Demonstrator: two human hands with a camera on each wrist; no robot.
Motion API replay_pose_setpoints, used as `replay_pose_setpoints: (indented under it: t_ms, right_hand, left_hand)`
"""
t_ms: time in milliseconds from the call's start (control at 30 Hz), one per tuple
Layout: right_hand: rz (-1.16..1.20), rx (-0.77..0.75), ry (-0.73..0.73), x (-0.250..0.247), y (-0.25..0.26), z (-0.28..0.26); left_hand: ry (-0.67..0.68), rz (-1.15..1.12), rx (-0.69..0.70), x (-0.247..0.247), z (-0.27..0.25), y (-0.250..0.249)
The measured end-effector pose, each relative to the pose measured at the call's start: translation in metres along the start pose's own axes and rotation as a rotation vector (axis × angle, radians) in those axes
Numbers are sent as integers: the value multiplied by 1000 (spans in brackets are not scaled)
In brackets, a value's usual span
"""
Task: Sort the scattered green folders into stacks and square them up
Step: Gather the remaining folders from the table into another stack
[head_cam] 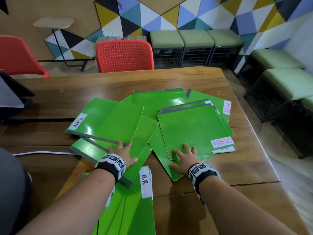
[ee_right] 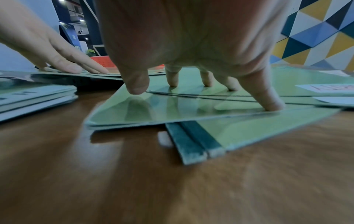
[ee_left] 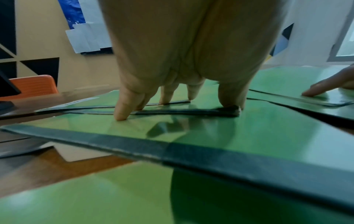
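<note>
Several glossy green folders lie scattered and overlapping on the wooden table [head_cam: 194, 78]. One marked ADMIN [head_cam: 108, 119] sits at the left, one marked SECURITY [head_cam: 194, 131] tops a loose pile at the right, and an H.R stack [head_cam: 135, 209] lies near me. My left hand [head_cam: 124, 154] rests flat with spread fingers [ee_left: 121, 112] on the folders below the ADMIN one. My right hand [head_cam: 184, 157] presses spread fingertips [ee_right: 272, 104] on the near corner of the SECURITY pile. Neither hand grips anything.
A red chair [head_cam: 124, 55] stands at the table's far edge, another red chair [head_cam: 17, 56] at the left. Green-cushioned stools [head_cam: 196, 46] line the patterned wall. A white cable [head_cam: 42, 153] runs across the table on the left. A dark object [head_cam: 11, 95] sits at the far left.
</note>
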State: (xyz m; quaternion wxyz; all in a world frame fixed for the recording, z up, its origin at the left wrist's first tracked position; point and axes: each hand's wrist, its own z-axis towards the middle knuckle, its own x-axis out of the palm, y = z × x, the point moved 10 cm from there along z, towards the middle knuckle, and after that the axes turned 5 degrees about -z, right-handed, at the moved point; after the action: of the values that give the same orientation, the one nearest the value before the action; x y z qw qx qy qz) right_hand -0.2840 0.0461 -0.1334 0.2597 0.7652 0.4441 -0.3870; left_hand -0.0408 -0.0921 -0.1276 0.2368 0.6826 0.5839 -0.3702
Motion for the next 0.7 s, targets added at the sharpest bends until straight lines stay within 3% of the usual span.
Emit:
replay_pose_setpoints:
  t_ms: [233, 333, 500, 633, 700]
  right_hand:
    - [-50, 106, -83, -16, -11, -25]
    - [-42, 150, -69, -18, -4, -22]
    - [-46, 155, 26, 13, 7, -7]
    - [-103, 116, -6, 14, 16, 2]
    - [-169, 92, -23, 10, 19, 2]
  left_hand:
    - [-28, -18, 65, 7, -47, -8]
    - [-110, -189, -58, -11, -44, 28]
    - [-215, -400, -400, -19, -45, 109]
    - [-145, -474, -456, -6, -29, 135]
    - [-183, -546, -464, -7, -21, 135]
